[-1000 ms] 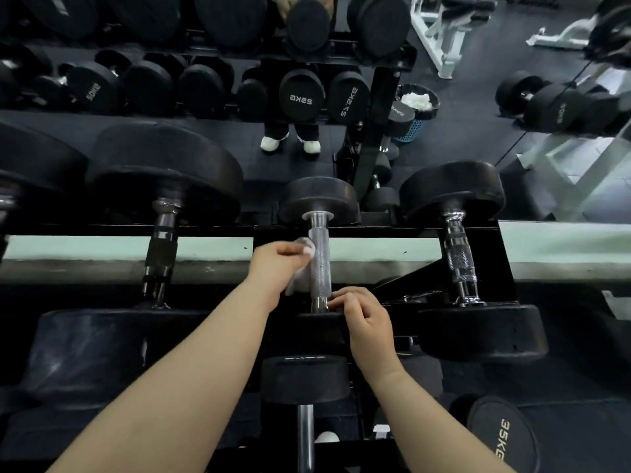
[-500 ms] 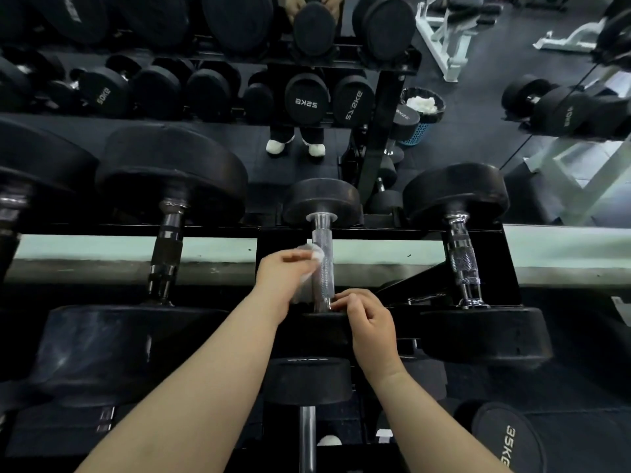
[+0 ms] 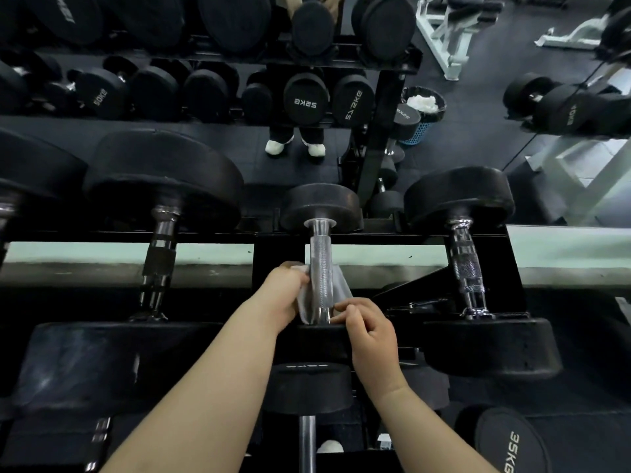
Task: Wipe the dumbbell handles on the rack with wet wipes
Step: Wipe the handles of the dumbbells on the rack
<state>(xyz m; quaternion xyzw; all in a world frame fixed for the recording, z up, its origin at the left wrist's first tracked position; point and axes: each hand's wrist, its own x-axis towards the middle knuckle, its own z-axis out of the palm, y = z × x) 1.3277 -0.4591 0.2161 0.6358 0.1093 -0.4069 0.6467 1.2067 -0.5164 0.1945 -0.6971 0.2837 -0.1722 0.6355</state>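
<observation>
Since half-second ago: left hand (image 3: 285, 291) lower on handle (image 3: 321, 264); wet wipe (image 3: 341, 288) now showing both sides of bar. Left fingers curled, gripping wipe against handle's left side. Right hand (image 3: 372, 332) at bar base, fingertips pinching wipe's lower right edge. Location: frame centre, on rack (image 3: 263, 261). Flanking: larger dumbbell (image 3: 164, 186) left, knurled dumbbell (image 3: 466, 264) right. Upper right: blue bin (image 3: 415, 133), white wads inside.

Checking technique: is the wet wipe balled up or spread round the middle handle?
Spread: the wet wipe shows on both sides of the handle, passing behind it, left hand gripping one edge, right hand pinching the other.
</observation>
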